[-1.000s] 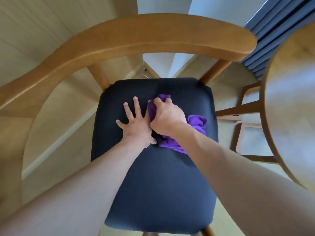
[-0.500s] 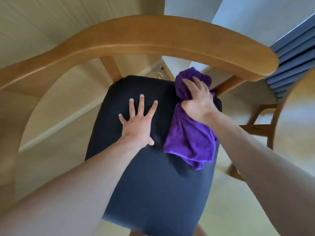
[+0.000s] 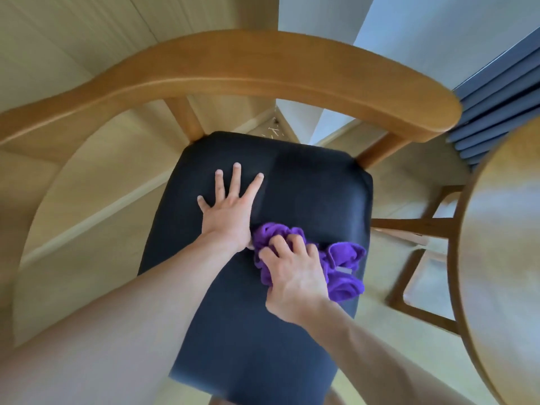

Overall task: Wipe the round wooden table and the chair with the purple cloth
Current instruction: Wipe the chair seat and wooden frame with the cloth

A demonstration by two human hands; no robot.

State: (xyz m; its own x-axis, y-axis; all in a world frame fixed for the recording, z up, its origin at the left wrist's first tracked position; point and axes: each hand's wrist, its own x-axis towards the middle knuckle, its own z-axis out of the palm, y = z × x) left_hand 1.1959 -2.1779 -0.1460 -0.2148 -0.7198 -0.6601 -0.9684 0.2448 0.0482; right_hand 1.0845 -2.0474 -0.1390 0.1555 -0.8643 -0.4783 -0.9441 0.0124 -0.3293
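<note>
The 2 bare forearms are seen entering from the lower edge and reaching over the dark upholstered seat (image 3: 233, 331) of the wooden chair. The right hand (image 3: 295, 276) is pressed down on the purple cloth (image 3: 342, 267), its fingers curled into the bunched fabric so that the cloth is gripped against the seat, a little right of the seat's middle and near its right edge. Folds of the cloth are left showing beyond the knuckles and to the right of the hand. Just beside it, touching the cloth at the wrist side, the left hand (image 3: 228, 211) is laid flat on the seat with its fingers straight and spread; nothing is held in it. Farther off, the seat's rear corners are met by 2 wooden posts, and above them the chair's curved wooden backrest rail (image 3: 263, 68) is seen sweeping from the left edge to the right. At the right edge, part of the round wooden worktop (image 3: 502, 229) is shown, blurred, with its wooden legs below it. Beyond that, a pleated blue curtain (image 3: 496, 106) is seen at the upper right, and pale wood flooring (image 3: 73, 200) lies under the chair.
</note>
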